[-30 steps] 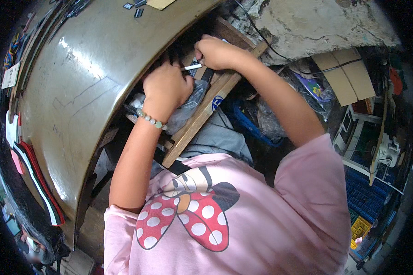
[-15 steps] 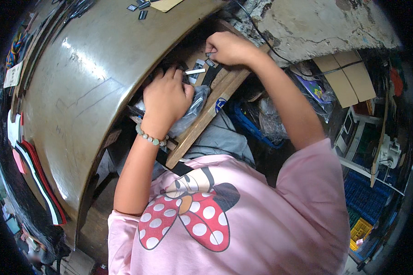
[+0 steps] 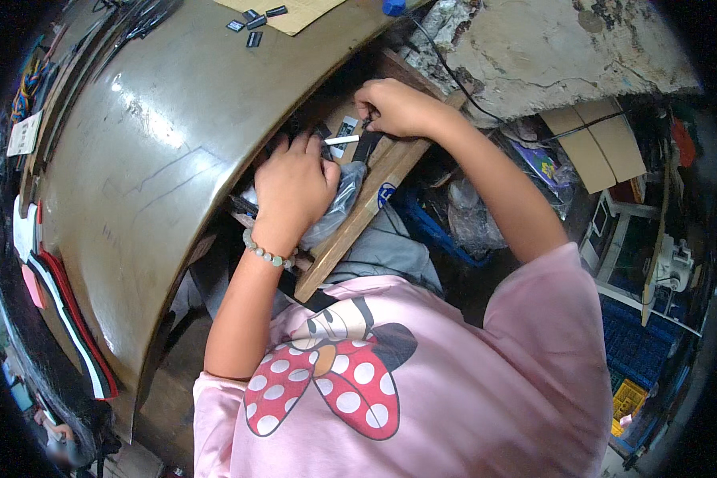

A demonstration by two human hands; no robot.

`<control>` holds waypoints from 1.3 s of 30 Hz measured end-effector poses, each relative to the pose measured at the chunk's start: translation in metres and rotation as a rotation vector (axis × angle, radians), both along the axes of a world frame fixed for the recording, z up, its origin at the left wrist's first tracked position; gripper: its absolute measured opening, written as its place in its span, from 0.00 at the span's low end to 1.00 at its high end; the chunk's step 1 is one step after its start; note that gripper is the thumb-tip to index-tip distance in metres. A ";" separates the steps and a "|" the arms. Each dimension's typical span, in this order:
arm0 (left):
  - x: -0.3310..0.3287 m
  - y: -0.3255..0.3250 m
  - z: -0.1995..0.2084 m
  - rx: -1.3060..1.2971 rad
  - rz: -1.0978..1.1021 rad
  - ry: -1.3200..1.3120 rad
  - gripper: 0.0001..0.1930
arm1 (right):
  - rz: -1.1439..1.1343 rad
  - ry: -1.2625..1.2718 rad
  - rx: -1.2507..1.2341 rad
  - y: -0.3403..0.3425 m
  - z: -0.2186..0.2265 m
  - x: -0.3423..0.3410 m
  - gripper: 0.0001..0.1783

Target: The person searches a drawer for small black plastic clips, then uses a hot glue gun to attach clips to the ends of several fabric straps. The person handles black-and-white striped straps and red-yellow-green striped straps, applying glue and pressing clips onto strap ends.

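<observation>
A wooden drawer (image 3: 338,248) is pulled out from under the table, between my body and the tabletop. My left hand (image 3: 299,177), with a bead bracelet on its wrist, lies palm down inside it. Its fingers are stretched out, the tips partly lost in shadow, beside a clear plastic bag (image 3: 344,199). At the drawer's far right end, my right hand (image 3: 398,110) pinches a small dark piece (image 3: 366,124), mostly covered by the fingers. Between the hands lie a white stick (image 3: 342,141), a black-and-white label (image 3: 346,127) and a black strip (image 3: 366,148).
The worn tabletop (image 3: 163,167) curves along the left, with several small black pieces (image 3: 254,38) near a tan sheet (image 3: 295,14). A cable (image 3: 446,64) runs past a rough wall (image 3: 558,48). Blue crates (image 3: 633,338) and a cardboard box (image 3: 593,145) stand at right.
The view has shifted slightly. My right hand has come a little nearer within the drawer, and the small piece in its fingers shows less. The left hand stays in about the same place.
</observation>
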State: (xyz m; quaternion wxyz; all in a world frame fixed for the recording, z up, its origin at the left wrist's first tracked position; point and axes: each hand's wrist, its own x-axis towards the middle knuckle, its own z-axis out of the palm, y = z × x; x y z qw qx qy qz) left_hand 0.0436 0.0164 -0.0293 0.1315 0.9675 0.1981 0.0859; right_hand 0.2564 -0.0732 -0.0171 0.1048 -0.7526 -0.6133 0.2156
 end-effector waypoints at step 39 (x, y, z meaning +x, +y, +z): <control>-0.003 0.001 0.011 0.013 -0.078 0.140 0.25 | 0.113 -0.390 -0.132 0.053 -0.024 0.025 0.19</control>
